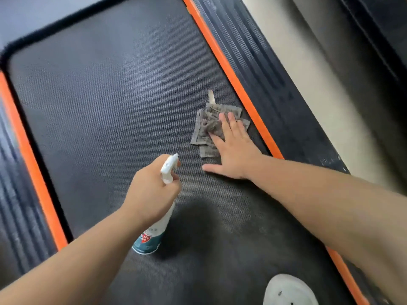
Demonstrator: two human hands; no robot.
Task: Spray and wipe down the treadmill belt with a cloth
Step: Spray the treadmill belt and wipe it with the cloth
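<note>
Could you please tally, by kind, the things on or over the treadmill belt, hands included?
Hands: 2, left hand, right hand
Spray bottle: 1
Cloth: 1
White rounded object: 1
Total: 5

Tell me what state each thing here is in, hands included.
Left hand: grips the spray bottle.
Spray bottle: held tilted, nozzle pointing forward.
Right hand: open, fingers straight, pressing the cloth.
Cloth: spread rumpled on the treadmill belt, near its right orange edge.
Treadmill belt: wet or dry, cannot tell.

White rounded object with small holes (288, 290) near right, pale beige floor strip (319, 84) right, dark blurred frame (378, 29) far right
</note>
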